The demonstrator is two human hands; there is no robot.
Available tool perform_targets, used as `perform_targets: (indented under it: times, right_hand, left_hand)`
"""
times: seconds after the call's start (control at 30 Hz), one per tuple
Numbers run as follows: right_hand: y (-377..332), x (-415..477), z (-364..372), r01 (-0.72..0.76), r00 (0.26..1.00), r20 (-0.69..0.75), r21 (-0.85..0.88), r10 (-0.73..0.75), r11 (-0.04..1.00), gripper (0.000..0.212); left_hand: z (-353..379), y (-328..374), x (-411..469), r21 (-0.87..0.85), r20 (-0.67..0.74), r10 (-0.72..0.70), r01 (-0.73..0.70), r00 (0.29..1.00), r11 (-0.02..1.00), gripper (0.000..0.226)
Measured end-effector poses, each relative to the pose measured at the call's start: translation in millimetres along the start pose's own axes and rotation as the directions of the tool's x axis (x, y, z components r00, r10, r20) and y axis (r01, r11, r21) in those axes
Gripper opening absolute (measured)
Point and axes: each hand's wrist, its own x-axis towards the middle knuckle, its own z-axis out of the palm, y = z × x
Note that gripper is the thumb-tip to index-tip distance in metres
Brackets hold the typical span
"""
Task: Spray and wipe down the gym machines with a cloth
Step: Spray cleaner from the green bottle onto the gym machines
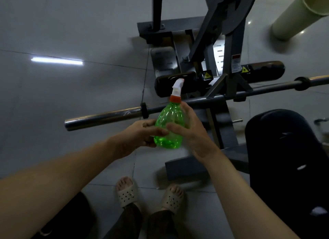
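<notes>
Both hands clamped on one spray bottle (169, 124). The right hand (193, 132) wraps the translucent green body from its right side, thumb laid across the front and fingers reaching up towards the neck. The left hand (138, 136) holds the lower left of the body, thumb across the front and fingers curled under the base. The bottle thus lies between the two palms, tilted slightly, with green liquid pooled at the bottom.

Directly above the grip rise an orange collar and the white trigger head (177, 86), its nozzle pointing away from the person. Just beyond the grip, a steel bar (106, 117) crosses behind the bottle's shoulder. Past the nozzle lies a black roller pad (164, 86) of the gym machine (229, 42).

Writing: further out, up and right of the grip, the grey frame carries two yellow triangular warning stickers (207, 76) and a white label (236, 63) with a red header; the text is too small to read.

Right of the grip stands a black seat pad (284, 149). Below it are two pale perforated sandals (127, 195) on grey floor tiles (71, 96); their small emblems are unreadable.
</notes>
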Motion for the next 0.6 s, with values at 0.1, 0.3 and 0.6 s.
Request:
perform_targets:
  times: [0.1, 0.3, 0.6]
  right_hand:
    - [-7, -11, -12, 0.022, 0.998, 0.057, -0.080, -0.018, 0.997, 0.101]
    - [-24, -11, -5, 0.117, 0.993, 0.040, -0.168, -0.112, 0.979, 0.103]
    - [-14, 21, 31, 0.165, 0.986, -0.017, -0.093, -0.167, 0.982, 0.102]
  left_hand:
    - [4, 18, -5, -0.014, -0.011, 0.040, -0.040, 0.999, 0.999, 0.052]
    - [11, 58, -20, 0.090, 0.037, 0.028, -0.031, 0.999, 0.995, 0.059]
    - [-22, 127, 10, 0.205, -0.116, 0.281, -0.254, 0.953, 0.945, 0.049]
